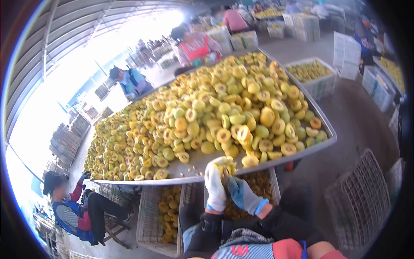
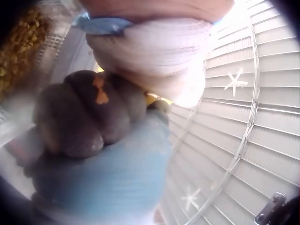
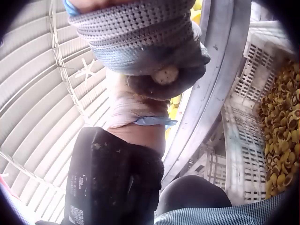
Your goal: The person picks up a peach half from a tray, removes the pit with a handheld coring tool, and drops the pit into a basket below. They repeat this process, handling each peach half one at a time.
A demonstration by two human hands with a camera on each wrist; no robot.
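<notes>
In the head view my left hand (image 1: pixel 215 183), in a white glove, holds yellow-green apricot pieces (image 1: pixel 226 164) at the near edge of a metal table (image 1: pixel 185 178). My right hand (image 1: pixel 242 196), in a blue-grey glove, is right beside it, against the fruit. The right wrist view shows its dark fingers (image 3: pixel 140 86) curled round a tool whose round pale end (image 3: pixel 165 75) pokes out of the fist; the rest is hidden. Halved and whole apricots (image 1: pixel 198 105) lie heaped over the table, several halves close beyond my hands.
Below the table edge stand plastic crates, one with apricots (image 1: pixel 169 207), another (image 3: pixel 236 150) with apricot halves. An upright crate (image 1: pixel 360 194) stands to the right, and a full crate (image 1: pixel 319 88) beyond the table's right side. A seated person (image 1: pixel 71 207) is at the left; others sit behind the table.
</notes>
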